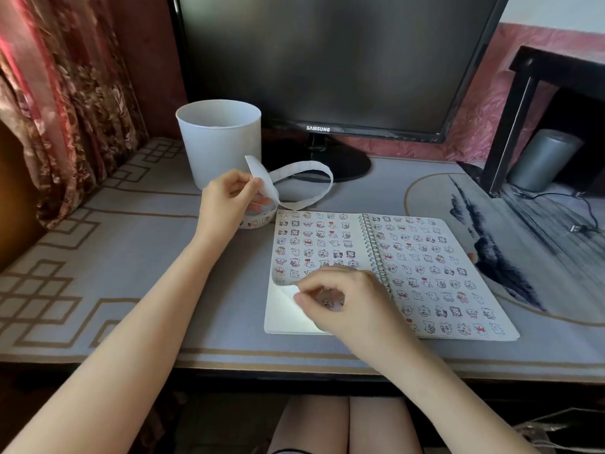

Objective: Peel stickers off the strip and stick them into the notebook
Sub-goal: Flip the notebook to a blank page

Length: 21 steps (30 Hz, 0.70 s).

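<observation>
**Desk:** Where is the strip from where you sit?

**Me:** I see the sticker strip (pixel 306 168) rising in a loop from the sticker roll (pixel 258 220). The roll lies on the desk mat (pixel 131 257) at ten o'clock from the spiral notebook (pixel 373 247), just off its top corner. The left hand (pixel 226 204) covers the roll, with thumb and fingers pinched on the strip near its free end. I reckon that grip is what holds the tail up off the desk, where a sticker can be picked off.

**Desk:** And the other hand?

**Me:** The right hand (pixel 347 299) sits low on the left-hand page, at seven o'clock from the binding, with its fingers curled in. The page's lower corner (pixel 283 280) curls up beside the fingertips, showing a blank sheet (pixel 284 312) beneath. I cannot tell whether thumb and forefinger have the paper, a sticker, or nothing.

**Desk:** Why go there?

**Me:** Both open pages are packed with little stickers. My guess is that the blank sheet underneath is the free space I want.

**Desk:** Anything in the way?

**Me:** A white tub (pixel 219 142) stands at twelve o'clock from the left hand, close behind the loop. Beyond it is the Samsung monitor (pixel 327 60). The loop could snag the monitor's stand, so I would keep it slack
</observation>
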Motion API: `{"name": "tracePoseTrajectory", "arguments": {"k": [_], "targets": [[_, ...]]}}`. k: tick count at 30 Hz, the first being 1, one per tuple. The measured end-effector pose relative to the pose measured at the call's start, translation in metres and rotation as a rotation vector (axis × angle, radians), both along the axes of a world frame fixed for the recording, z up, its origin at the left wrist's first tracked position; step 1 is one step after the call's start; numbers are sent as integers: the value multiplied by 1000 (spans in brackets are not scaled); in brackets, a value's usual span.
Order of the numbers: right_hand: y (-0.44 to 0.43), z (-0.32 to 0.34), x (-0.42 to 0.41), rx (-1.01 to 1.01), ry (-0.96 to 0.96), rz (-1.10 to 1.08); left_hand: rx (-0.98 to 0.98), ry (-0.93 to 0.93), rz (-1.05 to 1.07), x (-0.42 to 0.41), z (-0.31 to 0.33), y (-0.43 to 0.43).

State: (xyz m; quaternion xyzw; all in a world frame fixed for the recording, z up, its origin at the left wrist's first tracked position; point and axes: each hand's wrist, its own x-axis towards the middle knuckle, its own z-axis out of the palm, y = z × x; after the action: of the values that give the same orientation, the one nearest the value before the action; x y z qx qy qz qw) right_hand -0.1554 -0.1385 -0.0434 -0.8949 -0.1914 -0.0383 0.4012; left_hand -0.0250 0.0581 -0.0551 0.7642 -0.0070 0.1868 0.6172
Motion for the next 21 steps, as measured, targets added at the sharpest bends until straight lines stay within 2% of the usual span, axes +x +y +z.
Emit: {"name": "tracePoseTrajectory", "arguments": {"k": [5,11,17,21], "targets": [[-4,5,-3,342,189,-87,-107,-20,-5,-1,1,-1],[-16,8,-3,540,157,-222,-340,-42,-70,-3,5,-2],[-39,13,-7,621,77,-326,-245,-55,-78,-5,3,-9],[-58,17,-13,635,78,-381,-250,-48,-47,-6,3,-10]]}}
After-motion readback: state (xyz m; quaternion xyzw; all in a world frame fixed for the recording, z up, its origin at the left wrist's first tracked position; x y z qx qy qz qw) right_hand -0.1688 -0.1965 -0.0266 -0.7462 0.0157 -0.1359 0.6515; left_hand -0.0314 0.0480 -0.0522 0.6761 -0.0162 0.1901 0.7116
